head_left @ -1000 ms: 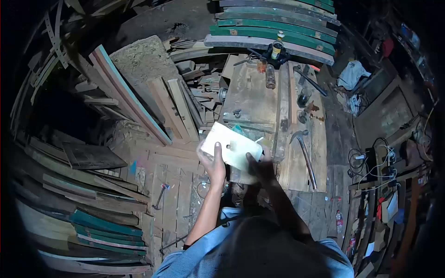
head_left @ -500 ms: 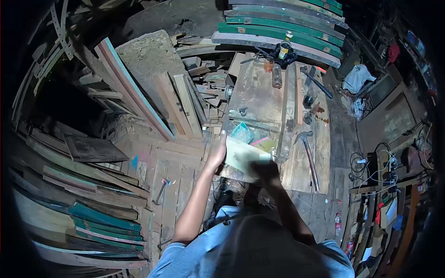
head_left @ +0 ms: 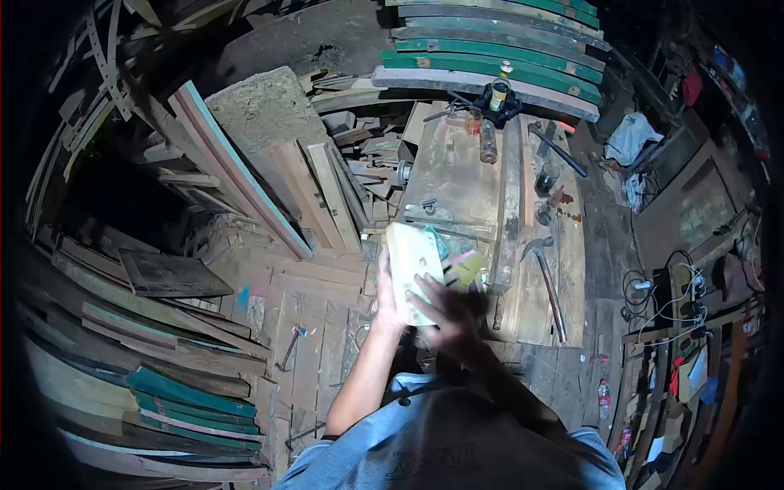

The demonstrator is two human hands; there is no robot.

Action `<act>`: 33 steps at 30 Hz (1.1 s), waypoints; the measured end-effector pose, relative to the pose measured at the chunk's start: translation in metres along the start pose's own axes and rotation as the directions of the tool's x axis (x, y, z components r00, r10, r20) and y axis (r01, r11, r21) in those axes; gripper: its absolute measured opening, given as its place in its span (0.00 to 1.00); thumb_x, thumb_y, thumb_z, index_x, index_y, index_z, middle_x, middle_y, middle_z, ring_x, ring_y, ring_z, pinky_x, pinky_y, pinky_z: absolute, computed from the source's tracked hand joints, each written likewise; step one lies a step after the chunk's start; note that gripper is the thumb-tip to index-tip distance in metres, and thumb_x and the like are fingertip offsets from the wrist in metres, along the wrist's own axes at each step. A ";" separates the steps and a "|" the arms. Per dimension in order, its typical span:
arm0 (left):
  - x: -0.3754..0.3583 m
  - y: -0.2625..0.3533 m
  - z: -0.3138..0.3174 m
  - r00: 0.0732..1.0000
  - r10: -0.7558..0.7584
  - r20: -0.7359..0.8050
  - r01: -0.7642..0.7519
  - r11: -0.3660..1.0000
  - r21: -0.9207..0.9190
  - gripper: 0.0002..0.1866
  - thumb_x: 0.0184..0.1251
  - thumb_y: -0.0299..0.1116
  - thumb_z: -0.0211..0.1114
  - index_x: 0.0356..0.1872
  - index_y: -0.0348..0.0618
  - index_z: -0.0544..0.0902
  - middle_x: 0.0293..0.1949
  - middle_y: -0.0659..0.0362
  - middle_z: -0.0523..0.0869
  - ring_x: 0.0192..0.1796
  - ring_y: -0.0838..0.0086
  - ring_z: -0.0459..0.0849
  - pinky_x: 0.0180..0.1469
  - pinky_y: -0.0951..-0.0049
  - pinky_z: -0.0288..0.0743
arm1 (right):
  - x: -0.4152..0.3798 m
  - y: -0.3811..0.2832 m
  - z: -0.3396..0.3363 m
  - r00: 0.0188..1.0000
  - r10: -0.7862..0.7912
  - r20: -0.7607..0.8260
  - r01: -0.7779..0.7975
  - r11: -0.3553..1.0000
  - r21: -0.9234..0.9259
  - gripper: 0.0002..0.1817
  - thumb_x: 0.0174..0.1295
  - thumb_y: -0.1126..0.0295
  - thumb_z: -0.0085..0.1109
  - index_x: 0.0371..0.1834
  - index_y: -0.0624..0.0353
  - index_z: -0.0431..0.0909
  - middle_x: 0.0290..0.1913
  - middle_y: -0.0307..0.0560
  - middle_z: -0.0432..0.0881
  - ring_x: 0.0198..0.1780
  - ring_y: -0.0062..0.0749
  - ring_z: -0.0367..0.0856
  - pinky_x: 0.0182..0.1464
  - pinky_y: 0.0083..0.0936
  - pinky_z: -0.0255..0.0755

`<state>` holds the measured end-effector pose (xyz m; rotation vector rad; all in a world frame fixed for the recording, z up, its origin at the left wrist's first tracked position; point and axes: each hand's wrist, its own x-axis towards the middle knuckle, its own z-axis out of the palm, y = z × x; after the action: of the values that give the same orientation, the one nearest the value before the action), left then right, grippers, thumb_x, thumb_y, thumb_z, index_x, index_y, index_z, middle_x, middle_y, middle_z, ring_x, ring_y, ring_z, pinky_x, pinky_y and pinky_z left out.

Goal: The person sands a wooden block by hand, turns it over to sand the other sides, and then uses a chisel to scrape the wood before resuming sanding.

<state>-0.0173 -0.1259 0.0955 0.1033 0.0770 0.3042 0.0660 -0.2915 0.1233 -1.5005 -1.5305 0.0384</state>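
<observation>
A pale cream block (head_left: pixel 414 260) with small dark marks on its face is held up in front of my body, its long side running away from me. My left hand (head_left: pixel 387 296) is closed round its left edge, with the fingers partly hidden behind it. Fingers of my right hand (head_left: pixel 447 320) lie spread over the block's lower right face; that hand is slightly blurred. Just beyond the block, a turquoise item (head_left: pixel 439 243) shows in part, beside a yellowish flat piece (head_left: pixel 467 268) on the bench.
On the wooden workbench (head_left: pixel 457 180) are a claw hammer (head_left: pixel 545 286), another hammer (head_left: pixel 563 151), a glass of dark liquid (head_left: pixel 546 178) and bottles (head_left: pixel 488 140). Planks (head_left: pixel 237 171) lean at the left. Green boards (head_left: pixel 490 61) are stacked behind. Cables (head_left: pixel 670 298) hang at the right.
The block has turned from lying crosswise to pointing away from me and has shifted slightly left. My right hand has moved from its right end onto its face.
</observation>
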 end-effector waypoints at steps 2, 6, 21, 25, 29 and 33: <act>-0.006 -0.004 0.016 0.999 0.022 -0.040 -0.022 1.000 -0.008 0.54 0.78 0.80 0.52 0.86 0.42 0.64 0.77 0.30 0.74 0.75 0.32 0.78 0.70 0.31 0.79 | 0.002 -0.009 -0.004 0.988 -0.027 0.152 0.020 0.999 0.049 0.44 0.61 0.52 0.81 0.81 0.57 0.79 0.86 0.62 0.70 0.88 0.58 0.65 0.87 0.53 0.60; -0.013 -0.004 0.012 0.997 0.050 -0.051 -0.045 0.995 0.089 0.58 0.78 0.80 0.51 0.90 0.40 0.55 0.84 0.26 0.65 0.78 0.25 0.74 0.72 0.26 0.77 | 0.012 -0.015 -0.020 0.897 0.040 0.440 -0.009 0.997 -0.073 0.52 0.67 0.47 0.73 0.92 0.55 0.63 0.92 0.65 0.57 0.93 0.61 0.53 0.90 0.57 0.50; -0.016 -0.013 -0.004 0.930 0.204 -0.307 -0.176 0.977 0.116 0.36 0.87 0.61 0.57 0.77 0.41 0.79 0.66 0.46 0.90 0.61 0.54 0.92 0.65 0.55 0.88 | 0.048 0.033 -0.023 0.986 0.048 0.162 -0.045 0.999 -0.022 0.40 0.74 0.52 0.69 0.84 0.62 0.71 0.84 0.72 0.69 0.87 0.69 0.63 0.88 0.60 0.57; -0.024 -0.013 -0.005 0.934 0.199 -0.297 -0.127 0.961 0.244 0.31 0.86 0.54 0.60 0.76 0.41 0.79 0.64 0.48 0.90 0.60 0.56 0.92 0.63 0.55 0.88 | 0.044 0.039 -0.028 0.913 -0.073 0.401 0.108 0.992 -0.066 0.42 0.78 0.46 0.63 0.88 0.58 0.68 0.86 0.67 0.67 0.89 0.69 0.60 0.89 0.61 0.52; -0.030 -0.028 0.010 0.916 0.216 -0.338 -0.125 0.954 0.272 0.29 0.84 0.46 0.63 0.76 0.39 0.79 0.61 0.48 0.92 0.59 0.56 0.93 0.63 0.55 0.88 | 0.032 0.092 -0.029 0.965 0.119 0.233 -0.018 0.919 -0.395 0.37 0.83 0.50 0.57 0.86 0.61 0.69 0.86 0.68 0.68 0.88 0.72 0.62 0.89 0.65 0.52; -0.027 -0.024 -0.008 0.902 0.259 -0.345 -0.137 0.930 0.341 0.30 0.78 0.43 0.66 0.74 0.38 0.80 0.60 0.48 0.92 0.59 0.56 0.93 0.64 0.51 0.88 | 0.029 0.153 -0.031 0.778 0.621 -0.095 -0.628 0.762 -0.157 0.33 0.84 0.55 0.55 0.83 0.66 0.71 0.81 0.76 0.73 0.85 0.73 0.66 0.89 0.56 0.56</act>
<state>-0.0363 -0.1556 0.0863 0.3660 0.5105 0.5167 0.2071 -0.2490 0.0645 -2.0965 -0.9518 0.2679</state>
